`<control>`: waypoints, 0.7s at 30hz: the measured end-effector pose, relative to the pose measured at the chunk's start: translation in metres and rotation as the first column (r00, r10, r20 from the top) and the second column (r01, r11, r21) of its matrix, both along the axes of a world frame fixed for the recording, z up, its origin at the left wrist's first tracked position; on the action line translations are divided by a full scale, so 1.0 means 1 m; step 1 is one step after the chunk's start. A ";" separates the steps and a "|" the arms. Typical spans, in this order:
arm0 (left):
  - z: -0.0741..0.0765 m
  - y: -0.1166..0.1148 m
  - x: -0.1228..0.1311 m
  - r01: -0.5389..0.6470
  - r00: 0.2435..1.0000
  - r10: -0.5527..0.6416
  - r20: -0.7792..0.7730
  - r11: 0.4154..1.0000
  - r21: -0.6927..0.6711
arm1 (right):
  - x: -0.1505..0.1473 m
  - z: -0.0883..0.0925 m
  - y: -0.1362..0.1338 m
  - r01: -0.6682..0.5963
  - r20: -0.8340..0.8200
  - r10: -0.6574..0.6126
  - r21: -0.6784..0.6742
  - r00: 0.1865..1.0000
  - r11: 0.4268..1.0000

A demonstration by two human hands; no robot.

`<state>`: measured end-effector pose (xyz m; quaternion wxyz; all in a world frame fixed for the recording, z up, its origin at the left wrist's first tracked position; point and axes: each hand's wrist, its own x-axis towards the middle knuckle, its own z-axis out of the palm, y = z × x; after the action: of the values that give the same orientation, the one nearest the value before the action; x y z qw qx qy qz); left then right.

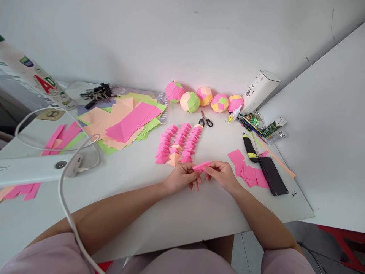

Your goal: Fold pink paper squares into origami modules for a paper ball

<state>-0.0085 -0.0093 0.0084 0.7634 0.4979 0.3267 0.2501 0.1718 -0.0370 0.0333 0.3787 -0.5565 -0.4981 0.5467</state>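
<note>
Between my two hands is a small folded piece of pink paper [201, 166], held above the white table. The fingers of my left hand [182, 177] pinch its left end, and my right hand [222, 174] grips the right end. Just beyond them stand rows of folded paper units [164, 144], mostly pink with a few peach ones. Flat pink paper pieces [248, 173] lie to the right of my right hand. Behind the rows rest black-handled scissors [205, 120] and several multicoloured paper balls [189, 102] along the wall.
Coloured sheets [128, 121] spread over the left, with keys [98, 93] behind. A white power strip [37, 167] and its cable [61, 190] lie at left. A utility knife [250, 147], black pouch [273, 176], glue bottle [234, 114] and white cylinder [260, 91] sit at right.
</note>
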 end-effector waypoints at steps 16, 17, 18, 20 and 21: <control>-0.003 -0.006 -0.001 0.070 0.997 -0.067 -0.039 0.996 0.057 | -0.003 0.002 -0.004 -0.162 0.083 0.165 -0.039 0.983 0.986; -0.003 -0.006 -0.001 0.076 0.996 -0.074 -0.041 0.996 0.057 | -0.003 0.002 -0.005 -0.160 0.104 0.164 -0.043 0.981 0.986; -0.003 -0.006 -0.001 0.079 0.996 -0.077 -0.043 0.995 0.054 | -0.002 0.002 -0.005 -0.160 0.122 0.165 -0.048 0.979 0.986; -0.002 -0.006 -0.002 0.078 0.996 -0.075 -0.048 0.996 0.052 | 0.000 0.003 -0.004 -0.157 0.143 0.162 -0.047 0.976 0.987; -0.002 -0.005 -0.002 0.076 0.996 -0.074 -0.049 0.996 0.052 | 0.002 0.004 -0.004 -0.150 0.145 0.154 -0.038 0.977 0.988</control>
<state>-0.0102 -0.0144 0.0065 0.7508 0.5358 0.3189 0.2179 0.1733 -0.0407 0.0374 0.2901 -0.5607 -0.5585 0.5381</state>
